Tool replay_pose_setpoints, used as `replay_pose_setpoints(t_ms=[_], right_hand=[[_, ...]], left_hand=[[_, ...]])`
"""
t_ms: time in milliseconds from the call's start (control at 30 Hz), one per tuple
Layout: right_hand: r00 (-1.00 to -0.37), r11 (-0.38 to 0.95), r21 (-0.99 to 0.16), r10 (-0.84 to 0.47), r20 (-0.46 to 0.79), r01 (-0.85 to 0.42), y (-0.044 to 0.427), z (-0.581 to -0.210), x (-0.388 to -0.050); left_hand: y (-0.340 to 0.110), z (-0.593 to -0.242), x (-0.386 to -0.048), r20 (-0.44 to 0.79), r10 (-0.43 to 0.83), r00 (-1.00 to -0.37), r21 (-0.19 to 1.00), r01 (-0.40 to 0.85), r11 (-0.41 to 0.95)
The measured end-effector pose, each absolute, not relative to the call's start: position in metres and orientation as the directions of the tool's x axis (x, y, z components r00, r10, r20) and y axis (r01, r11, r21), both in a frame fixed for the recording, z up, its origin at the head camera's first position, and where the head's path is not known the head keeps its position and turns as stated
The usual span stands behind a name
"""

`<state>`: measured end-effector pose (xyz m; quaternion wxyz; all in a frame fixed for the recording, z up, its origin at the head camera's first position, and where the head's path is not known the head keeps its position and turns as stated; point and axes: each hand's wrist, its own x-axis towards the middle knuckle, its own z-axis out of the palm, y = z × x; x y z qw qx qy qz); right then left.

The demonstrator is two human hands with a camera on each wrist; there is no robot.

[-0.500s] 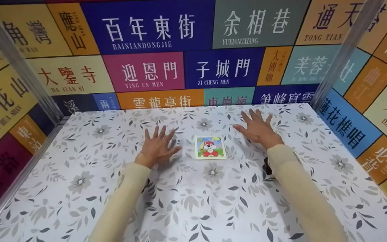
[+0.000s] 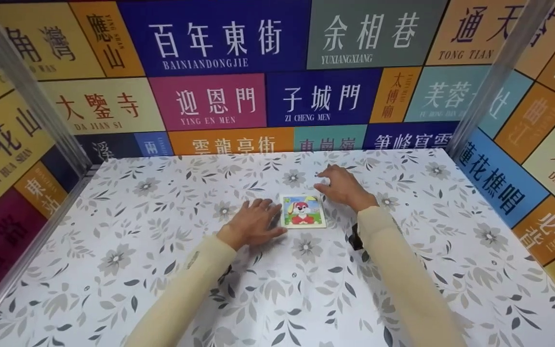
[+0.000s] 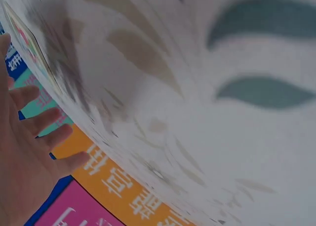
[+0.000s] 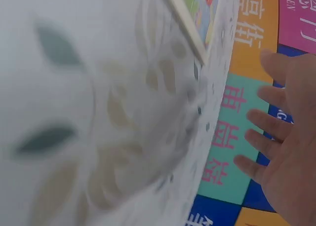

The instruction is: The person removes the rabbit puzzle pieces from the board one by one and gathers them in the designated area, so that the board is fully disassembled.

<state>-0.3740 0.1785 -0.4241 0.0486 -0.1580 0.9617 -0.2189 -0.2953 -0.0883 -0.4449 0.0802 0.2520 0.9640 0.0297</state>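
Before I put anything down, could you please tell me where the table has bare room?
The floral table is bare left of the left sleeve, right of the right sleeve, and between both sleeves, nearer than the cartoon picture. It is tightest around that picture: the left hand is close to its left edge, the right hand near its far right corner.

In my head feed I read 百年東街, BAINIANDONGJIE, on a long dark blue panel (image 2: pixel 210 42); 余相巷, YUXIANGXIANG, on a grey panel (image 2: pixel 376 34); YING EN MEN on a pink panel (image 2: pixel 210 102); ZI CHENG MEN on a shorter blue panel (image 2: pixel 323 98); DA JIAN SI on a cream panel (image 2: pixel 101 107); LIAN HUA SHAN on a yellow panel (image 2: pixel 5 142) at left; BIBEI on an orange panel (image 2: pixel 549 230) at right.
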Motion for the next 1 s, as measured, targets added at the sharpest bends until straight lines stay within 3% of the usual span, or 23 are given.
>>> replay_pose_setpoints(t_ms=[267, 433, 600, 1000], right_hand=[[-0.948, 0.733, -0.647, -0.315, -0.050, -0.210, 0.156, -0.440, -0.376], [-0.946, 0.680, -0.715, -0.314, -0.085, -0.162, 0.147, -0.445, -0.377], [-0.940, 0.665, -0.737, -0.315, -0.129, -0.122, 0.141, -0.451, -0.378], [-0.921, 0.677, -0.733, -0.324, -0.218, -0.065, 0.137, -0.451, -0.377]], left_hand=[[-0.063, -0.445, -0.290, -0.201, 0.536, -0.820, 0.133, 0.519, 0.844], [-0.054, -0.446, -0.289, -0.210, 0.571, -0.793, 0.129, 0.557, 0.821], [-0.049, -0.447, -0.288, -0.213, 0.596, -0.774, 0.130, 0.582, 0.802], [-0.037, -0.448, -0.285, -0.264, 0.527, -0.808, 0.149, 0.506, 0.850]])
